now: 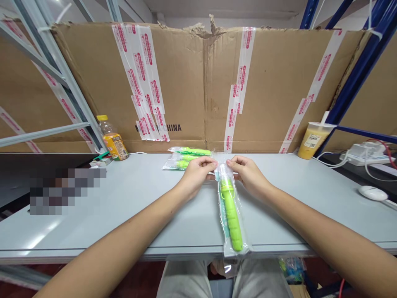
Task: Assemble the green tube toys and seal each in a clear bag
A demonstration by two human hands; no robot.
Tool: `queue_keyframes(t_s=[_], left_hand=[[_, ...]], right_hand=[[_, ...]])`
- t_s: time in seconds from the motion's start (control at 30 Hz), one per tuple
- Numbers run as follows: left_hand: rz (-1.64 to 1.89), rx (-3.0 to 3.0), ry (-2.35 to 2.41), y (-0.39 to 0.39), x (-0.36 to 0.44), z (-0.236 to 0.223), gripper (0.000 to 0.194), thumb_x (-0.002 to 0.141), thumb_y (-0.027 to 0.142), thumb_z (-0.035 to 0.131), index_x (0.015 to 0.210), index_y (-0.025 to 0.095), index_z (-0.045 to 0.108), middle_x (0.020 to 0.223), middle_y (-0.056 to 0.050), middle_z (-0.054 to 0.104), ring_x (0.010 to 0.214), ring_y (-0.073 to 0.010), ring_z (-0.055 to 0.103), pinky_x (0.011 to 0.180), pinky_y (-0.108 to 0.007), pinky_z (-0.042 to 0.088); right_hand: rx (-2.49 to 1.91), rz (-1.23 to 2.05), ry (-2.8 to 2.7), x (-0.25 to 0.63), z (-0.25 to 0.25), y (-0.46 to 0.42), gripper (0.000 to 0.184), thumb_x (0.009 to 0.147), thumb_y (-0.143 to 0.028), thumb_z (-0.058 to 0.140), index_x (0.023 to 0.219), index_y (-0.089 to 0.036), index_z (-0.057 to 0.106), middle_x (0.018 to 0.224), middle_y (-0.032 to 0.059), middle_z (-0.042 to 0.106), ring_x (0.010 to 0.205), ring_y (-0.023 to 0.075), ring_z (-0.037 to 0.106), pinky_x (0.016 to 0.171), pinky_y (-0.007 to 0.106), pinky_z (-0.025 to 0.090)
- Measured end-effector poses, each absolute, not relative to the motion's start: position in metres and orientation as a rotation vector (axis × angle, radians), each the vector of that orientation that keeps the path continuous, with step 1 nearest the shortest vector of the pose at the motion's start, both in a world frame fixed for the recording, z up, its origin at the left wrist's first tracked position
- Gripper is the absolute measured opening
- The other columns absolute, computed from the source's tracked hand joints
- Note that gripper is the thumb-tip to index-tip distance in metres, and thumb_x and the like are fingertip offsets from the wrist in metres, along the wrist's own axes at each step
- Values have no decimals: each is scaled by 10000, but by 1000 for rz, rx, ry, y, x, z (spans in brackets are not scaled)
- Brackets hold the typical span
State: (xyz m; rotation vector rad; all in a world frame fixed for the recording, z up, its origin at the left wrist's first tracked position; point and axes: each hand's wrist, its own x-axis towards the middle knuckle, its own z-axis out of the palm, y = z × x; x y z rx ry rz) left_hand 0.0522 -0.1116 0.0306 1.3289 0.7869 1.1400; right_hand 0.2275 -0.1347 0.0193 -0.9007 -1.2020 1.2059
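Note:
A clear plastic bag (pixel 245 236) lies lengthwise in front of me, its lower end hanging over the table's front edge. Inside it is a bright green ribbed-handled item (pixel 232 215) with a clear upper end; its exact kind I cannot make out. My left hand (pixel 197 174) pinches the bag's far end from the left. From the right, my right hand (pixel 248 171) pinches the same end, thumb and fingers together. Just beyond my left hand lie several similar bagged green items (pixel 186 157), partly hidden by it.
A yellow-capped bottle (pixel 113 140) stands at the back left near the metal shelf frame. At the back right are a cup of yellow drink (pixel 313 140), a white power strip (pixel 369 153) and a mouse (pixel 372 193). Taped cardboard (pixel 180 82) walls off the table's (pixel 124 231) rear.

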Motion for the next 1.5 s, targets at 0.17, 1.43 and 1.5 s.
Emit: queue_keyframes(t_s=[0.17,1.43,1.5], left_hand=[[1116,1266,779,-112,52,32,247,654,273,823,835,152,706,821,-51,648,792,-176,614,669,-332,538],[1197,1330,679,-109,52,35,170,641,205,813,801,160,779,778,-36,695,716,-129,620,734,-305,531],[1206,1345,669,-108,52,34,118,643,202,807,747,164,765,759,-28,688,708,-125,618,738,-303,526]], right_hand=[[-904,1240,-1151,227,20,-136,320,685,-433,826,662,-192,617,728,7,611,716,155,560,721,341,478],[-677,1182,-950,218,15,-134,152,590,-187,821,690,-211,709,733,-19,590,694,120,521,672,289,413],[-663,1175,-975,219,15,-134,141,602,-189,815,684,-212,703,731,-19,589,691,119,510,662,284,404]])
